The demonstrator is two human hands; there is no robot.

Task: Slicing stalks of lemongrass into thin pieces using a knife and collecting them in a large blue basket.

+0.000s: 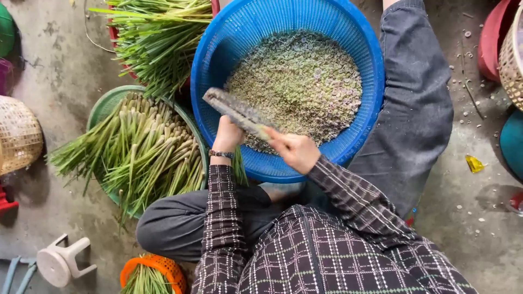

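Note:
My right hand (295, 150) grips the handle of a long knife (236, 111) whose blade is speckled with chopped bits and lies over the near rim of a big blue basket (366, 49). The basket holds a heap of small sliced green-white rounds (298, 81). My left hand (227, 136), wearing a bead bracelet, is closed around green stalks (238, 169) held at the basket's near-left edge, just under the blade.
A green basin (107, 103) of trimmed lemongrass-like stalks (144, 149) sits at left. More stalks (158, 38) fill a red basket behind it. An orange basket (158, 265), a small white stool (60, 261), and a woven basket (17, 133) stand on the concrete floor.

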